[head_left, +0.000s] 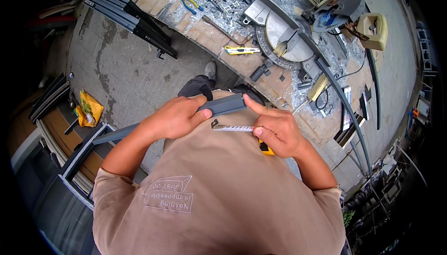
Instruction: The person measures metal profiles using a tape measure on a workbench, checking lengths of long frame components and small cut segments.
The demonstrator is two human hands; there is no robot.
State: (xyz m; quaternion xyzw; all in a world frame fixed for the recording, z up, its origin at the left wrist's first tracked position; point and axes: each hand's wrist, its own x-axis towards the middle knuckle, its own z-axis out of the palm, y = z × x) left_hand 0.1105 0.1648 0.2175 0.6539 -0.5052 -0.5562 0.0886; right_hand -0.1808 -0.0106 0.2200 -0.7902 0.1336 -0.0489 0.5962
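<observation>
My left hand (177,115) is closed around a long grey window-frame profile (226,105) held across my front. The profile runs out to the left past my forearm. In my right hand (279,131) is a tape measure (235,128) with a yellow case, mostly hidden by the palm. A short length of its blade sticks out to the left, its hooked end below the profile and apart from it. The right index finger reaches up to the profile's right end, and the thumb presses near the blade's mouth.
A workbench (198,34) strewn with metal shavings carries a mitre saw (284,36), a yellow utility knife (242,50), pliers (189,3) and a bent wrench (226,30). Grey profiles (116,15) jut out at the upper left. A yellow bag (89,109) lies left, near framed panels (77,162).
</observation>
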